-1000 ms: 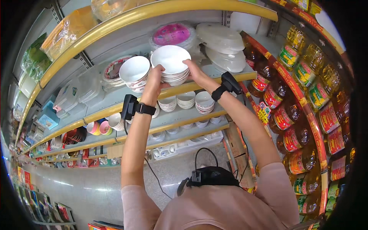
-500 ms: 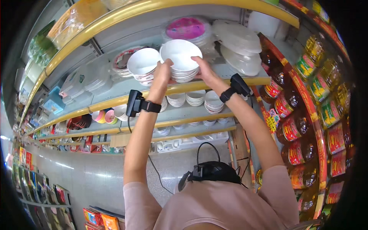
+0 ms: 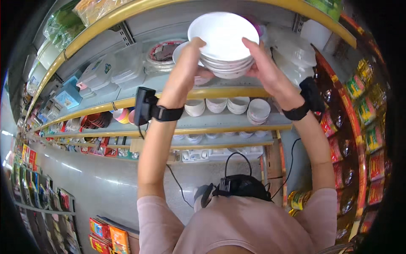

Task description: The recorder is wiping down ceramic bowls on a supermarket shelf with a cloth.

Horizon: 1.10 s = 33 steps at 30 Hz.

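Both hands are up at the shelf! The left hand [image 3: 186, 72] and the right hand [image 3: 264, 70] clamp a stack of white bowls [image 3: 224, 44] between them, fingers curled around the stack's sides, one hand on each side. I count about four rims in that stack, though the lower ones blur together. The top bowl is empty and tilted toward the camera. The stack sits high, in front of the grey shelf [image 3: 127, 91] with the yellow edge. Just left of it, another white bowl [image 3: 179, 51] peeks out behind the left hand. One shelf down, four small stacks of little white bowls [image 3: 228, 106] stand in a row. Right side: racks of bottles [image 3: 359, 122].
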Tool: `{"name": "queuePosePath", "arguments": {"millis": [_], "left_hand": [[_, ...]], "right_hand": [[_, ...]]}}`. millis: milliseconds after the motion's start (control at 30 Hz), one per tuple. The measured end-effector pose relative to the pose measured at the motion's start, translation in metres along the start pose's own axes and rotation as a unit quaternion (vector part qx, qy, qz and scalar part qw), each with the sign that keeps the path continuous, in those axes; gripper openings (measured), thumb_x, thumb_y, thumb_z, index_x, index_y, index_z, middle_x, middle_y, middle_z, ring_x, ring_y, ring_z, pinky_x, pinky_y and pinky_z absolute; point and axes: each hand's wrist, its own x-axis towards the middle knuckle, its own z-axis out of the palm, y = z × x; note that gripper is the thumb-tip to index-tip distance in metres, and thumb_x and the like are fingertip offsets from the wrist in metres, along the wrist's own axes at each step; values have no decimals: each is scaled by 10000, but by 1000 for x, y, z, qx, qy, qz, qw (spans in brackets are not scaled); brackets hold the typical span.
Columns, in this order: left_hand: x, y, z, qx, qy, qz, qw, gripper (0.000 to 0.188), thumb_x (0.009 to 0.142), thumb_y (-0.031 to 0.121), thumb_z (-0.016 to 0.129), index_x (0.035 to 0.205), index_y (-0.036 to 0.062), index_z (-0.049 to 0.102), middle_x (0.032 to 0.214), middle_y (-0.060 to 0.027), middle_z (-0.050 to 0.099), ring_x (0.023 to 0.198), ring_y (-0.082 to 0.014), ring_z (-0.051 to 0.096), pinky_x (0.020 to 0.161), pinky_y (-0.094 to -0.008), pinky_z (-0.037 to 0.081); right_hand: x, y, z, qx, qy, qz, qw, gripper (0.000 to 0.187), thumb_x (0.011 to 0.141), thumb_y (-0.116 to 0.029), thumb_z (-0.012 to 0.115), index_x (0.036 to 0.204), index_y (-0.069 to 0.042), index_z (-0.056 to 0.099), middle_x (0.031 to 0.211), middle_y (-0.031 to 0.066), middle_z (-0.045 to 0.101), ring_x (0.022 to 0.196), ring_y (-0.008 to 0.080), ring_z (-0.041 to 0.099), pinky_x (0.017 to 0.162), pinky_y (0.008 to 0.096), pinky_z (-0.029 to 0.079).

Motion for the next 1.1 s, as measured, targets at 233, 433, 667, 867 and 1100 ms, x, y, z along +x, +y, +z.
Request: {"name": "queuePosePath", "arguments": {"millis": [233,433,667,867,1100], "left_hand": [[-37,38,-100,100,-33,-5,994,623,841,409,389,1217,-88,375,1046,-251,531,822,-276,620,654,-294,558],[-18,14,-176,92,50,-78,991,576,811,389,412,1142,-82,435,1029,-223,516,716,-265,607,530,-311,544],[17,-43,-231,107,108,-107,983,534,803,367,415,1095,-78,454,946,-188,518,693,-281,600,480,-347,534],[35,-59,-246,72,90,-132,985,557,816,362,393,1158,-77,414,1039,-229,518,745,-280,620,510,-335,540],[43,-69,-249,116,107,-145,977,544,836,359,379,1134,-90,450,927,-231,577,680,-293,629,519,-328,529]], "right_hand": [[8,-8,94,40,-77,-49,995,885,807,-538,472,1350,46,89,1310,259,346,1161,353,438,926,452,392],[55,39,183,54,54,-21,997,741,833,-512,438,1305,-9,167,1308,222,321,1197,300,378,912,452,389],[89,92,238,92,129,-33,987,605,817,-381,472,1204,38,269,1175,272,436,1112,338,440,954,392,321],[110,111,241,54,112,32,992,611,817,-416,449,1220,4,261,1206,307,438,1121,402,455,947,423,335],[109,109,233,-72,123,-1,990,695,868,-556,371,1192,50,267,1049,361,511,957,433,555,784,445,434]]}}
